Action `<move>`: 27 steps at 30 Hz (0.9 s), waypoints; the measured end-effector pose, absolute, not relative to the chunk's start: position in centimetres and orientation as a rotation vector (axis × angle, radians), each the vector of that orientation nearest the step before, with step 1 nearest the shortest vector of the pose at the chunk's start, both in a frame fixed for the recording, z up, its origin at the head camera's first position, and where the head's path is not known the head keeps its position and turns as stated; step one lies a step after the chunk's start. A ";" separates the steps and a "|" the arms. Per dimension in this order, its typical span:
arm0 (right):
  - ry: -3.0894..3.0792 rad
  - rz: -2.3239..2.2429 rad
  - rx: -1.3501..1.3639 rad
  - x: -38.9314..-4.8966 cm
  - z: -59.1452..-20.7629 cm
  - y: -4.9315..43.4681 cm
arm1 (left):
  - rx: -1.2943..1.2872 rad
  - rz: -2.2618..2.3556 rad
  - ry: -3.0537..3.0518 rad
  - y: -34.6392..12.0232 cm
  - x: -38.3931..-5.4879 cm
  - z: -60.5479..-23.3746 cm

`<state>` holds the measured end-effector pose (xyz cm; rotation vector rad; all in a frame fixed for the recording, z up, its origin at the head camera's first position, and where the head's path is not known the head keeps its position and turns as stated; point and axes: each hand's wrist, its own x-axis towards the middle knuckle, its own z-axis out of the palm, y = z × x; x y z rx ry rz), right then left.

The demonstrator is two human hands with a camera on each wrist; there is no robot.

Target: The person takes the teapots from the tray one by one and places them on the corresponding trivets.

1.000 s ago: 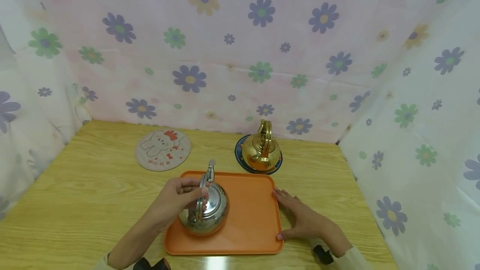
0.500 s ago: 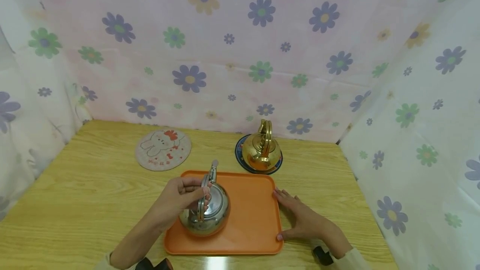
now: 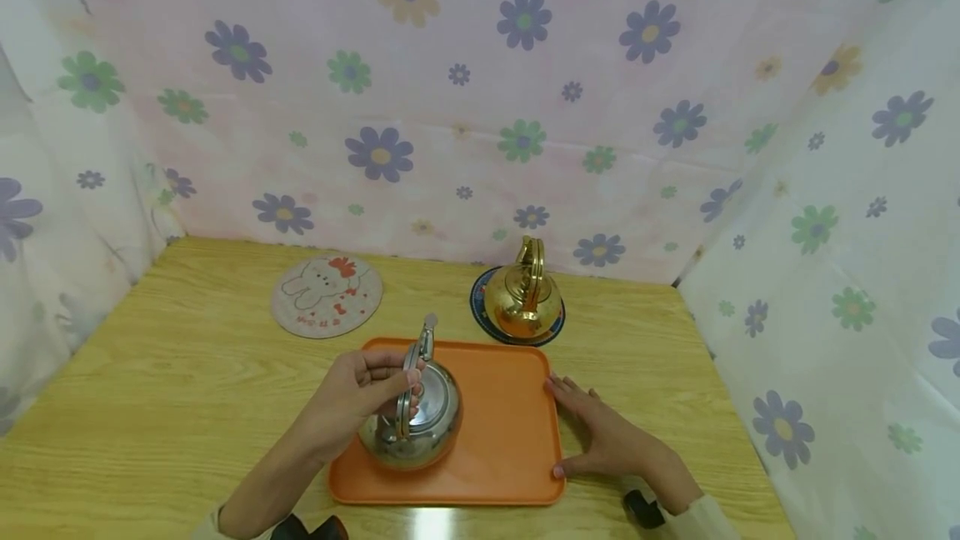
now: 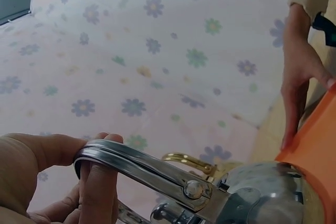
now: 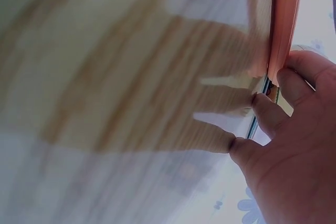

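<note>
A silver kettle [image 3: 435, 419] is over the left half of an orange tray [image 3: 502, 440]; whether its base touches the tray I cannot tell. My left hand [image 3: 360, 398] grips the kettle's upright handle, fingers curled under the metal loop in the left wrist view, thumb against it. The kettle's spout points away from me. At the tray's right edge my right hand [image 3: 611, 436] rests with fingers spread, its thumb near the front corner and its fingertips farther back. In the right wrist view, fingertips also touch the wooden table beside the tray rim [image 5: 283, 24].
Behind the tray on the right, a gold kettle [image 3: 521, 307] stands on a dark blue round mat [image 3: 480, 315]. A pale round mat [image 3: 326, 298] with a rabbit picture lies at the back left of the table [image 3: 187, 357]. Flowered cloth [image 3: 450, 107] encloses the back and sides.
The silver kettle has shifted very slightly to the right in my left hand's grip. My right hand stays at the tray's edge.
</note>
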<state>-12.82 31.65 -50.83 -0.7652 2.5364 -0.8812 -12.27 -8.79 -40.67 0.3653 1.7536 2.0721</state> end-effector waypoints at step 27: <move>2.515 -0.942 -0.805 -13.0 -51.1 31.8 | 0.379 2.093 1.804 -9.0 -12.1 -38.5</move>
